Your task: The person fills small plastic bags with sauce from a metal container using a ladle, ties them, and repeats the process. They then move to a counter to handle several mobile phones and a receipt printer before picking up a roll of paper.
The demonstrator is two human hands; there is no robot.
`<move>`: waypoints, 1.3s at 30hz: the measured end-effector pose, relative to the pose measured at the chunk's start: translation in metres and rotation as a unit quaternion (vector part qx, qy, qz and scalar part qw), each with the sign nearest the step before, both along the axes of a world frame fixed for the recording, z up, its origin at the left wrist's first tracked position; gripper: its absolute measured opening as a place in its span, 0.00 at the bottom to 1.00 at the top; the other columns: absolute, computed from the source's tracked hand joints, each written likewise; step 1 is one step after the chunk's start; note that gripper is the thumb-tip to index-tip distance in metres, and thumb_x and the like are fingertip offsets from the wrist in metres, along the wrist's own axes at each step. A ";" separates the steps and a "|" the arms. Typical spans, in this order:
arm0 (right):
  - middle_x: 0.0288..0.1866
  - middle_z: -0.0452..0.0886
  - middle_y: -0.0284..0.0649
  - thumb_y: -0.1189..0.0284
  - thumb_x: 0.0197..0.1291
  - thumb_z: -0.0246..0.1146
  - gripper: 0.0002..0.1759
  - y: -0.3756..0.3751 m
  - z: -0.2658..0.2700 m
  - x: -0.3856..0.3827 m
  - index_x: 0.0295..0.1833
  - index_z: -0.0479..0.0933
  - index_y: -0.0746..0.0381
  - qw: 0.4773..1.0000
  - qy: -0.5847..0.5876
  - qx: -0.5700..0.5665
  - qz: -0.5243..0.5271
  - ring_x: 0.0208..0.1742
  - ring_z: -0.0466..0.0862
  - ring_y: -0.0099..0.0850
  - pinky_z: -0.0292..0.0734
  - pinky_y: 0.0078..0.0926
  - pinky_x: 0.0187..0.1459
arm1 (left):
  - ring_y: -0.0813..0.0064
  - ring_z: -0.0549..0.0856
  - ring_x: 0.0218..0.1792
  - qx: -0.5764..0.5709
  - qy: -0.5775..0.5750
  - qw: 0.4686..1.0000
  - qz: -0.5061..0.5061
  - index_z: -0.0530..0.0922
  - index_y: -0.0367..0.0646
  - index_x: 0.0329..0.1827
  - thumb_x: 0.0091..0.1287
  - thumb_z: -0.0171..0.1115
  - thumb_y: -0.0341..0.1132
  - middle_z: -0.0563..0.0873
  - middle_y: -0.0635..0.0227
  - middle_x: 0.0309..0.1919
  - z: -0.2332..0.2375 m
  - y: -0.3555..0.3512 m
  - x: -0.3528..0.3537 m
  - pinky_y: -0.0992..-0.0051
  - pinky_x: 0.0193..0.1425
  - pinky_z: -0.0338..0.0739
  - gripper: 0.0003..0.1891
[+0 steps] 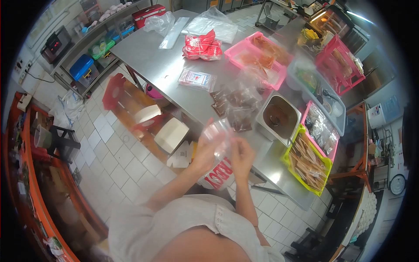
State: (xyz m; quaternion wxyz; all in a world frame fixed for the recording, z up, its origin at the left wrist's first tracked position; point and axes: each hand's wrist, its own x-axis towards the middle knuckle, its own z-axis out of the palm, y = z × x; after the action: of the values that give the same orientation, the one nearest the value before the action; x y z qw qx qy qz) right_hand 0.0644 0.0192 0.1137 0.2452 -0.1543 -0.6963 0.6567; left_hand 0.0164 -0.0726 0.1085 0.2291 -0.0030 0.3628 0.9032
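Note:
Both hands are raised close together at the near edge of the steel table. My left hand is closed on a small clear plastic bag, partly blurred by motion. Beside it, my right hand has its fingers bent at the bag's right edge; what its fingertips pinch is too blurred to make out. Just beyond the hands lie clear packets with dark brown contents. A metal container holding something brown stands to their right. Below the hands is a white bag with red letters.
The steel table bears a flat pack of bags, a red-and-white bundle, a pink basket and clear plastic sheets. A yellow-green basket of brown sticks sits at the right edge. Open boxes stand at the left.

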 end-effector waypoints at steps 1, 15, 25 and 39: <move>0.30 0.78 0.35 0.72 0.59 0.62 0.09 0.004 -0.001 0.002 0.38 0.77 0.69 1.000 -0.020 0.017 -0.002 0.28 0.76 0.19 0.73 0.16 0.33 | 0.68 0.77 0.53 -0.012 0.008 0.999 0.033 0.58 0.34 0.65 0.67 0.51 0.29 0.75 0.52 0.54 0.000 0.000 0.000 0.68 0.57 0.73 0.24; 0.38 0.78 0.36 0.70 0.62 0.58 0.13 0.004 0.015 0.015 0.49 0.75 0.67 0.995 0.018 -0.080 -0.047 0.35 0.77 0.19 0.71 0.15 0.32 | 0.88 0.71 0.27 -0.198 0.228 0.945 0.130 0.69 0.39 0.53 0.67 0.54 0.31 0.72 0.77 0.26 0.001 0.000 -0.010 0.86 0.32 0.66 0.13; 0.35 0.78 0.36 0.78 0.56 0.62 0.08 0.023 0.025 0.029 0.42 0.79 0.66 0.966 0.050 0.249 -0.047 0.31 0.77 0.21 0.73 0.17 0.35 | 0.91 0.71 0.27 -0.263 0.272 0.923 -0.075 0.79 0.35 0.33 0.62 0.61 0.31 0.79 0.75 0.24 0.016 0.003 0.002 0.85 0.29 0.67 0.06; 0.26 0.80 0.43 0.81 0.47 0.63 0.05 0.046 0.035 0.045 0.33 0.78 0.69 0.965 -0.070 0.233 0.094 0.25 0.81 0.26 0.74 0.20 0.30 | 0.49 0.77 0.38 -0.383 0.582 0.696 -0.174 0.70 0.38 0.40 0.52 0.62 0.32 0.76 0.53 0.35 0.017 -0.004 -0.002 0.60 0.37 0.71 0.15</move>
State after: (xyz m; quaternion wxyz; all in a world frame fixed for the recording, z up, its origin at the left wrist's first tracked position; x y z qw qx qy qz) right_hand 0.1091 0.0648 0.1489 0.1620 -0.0728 -0.8568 0.4841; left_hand 0.0144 -0.0770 0.1250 0.1040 0.4992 0.7321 0.4517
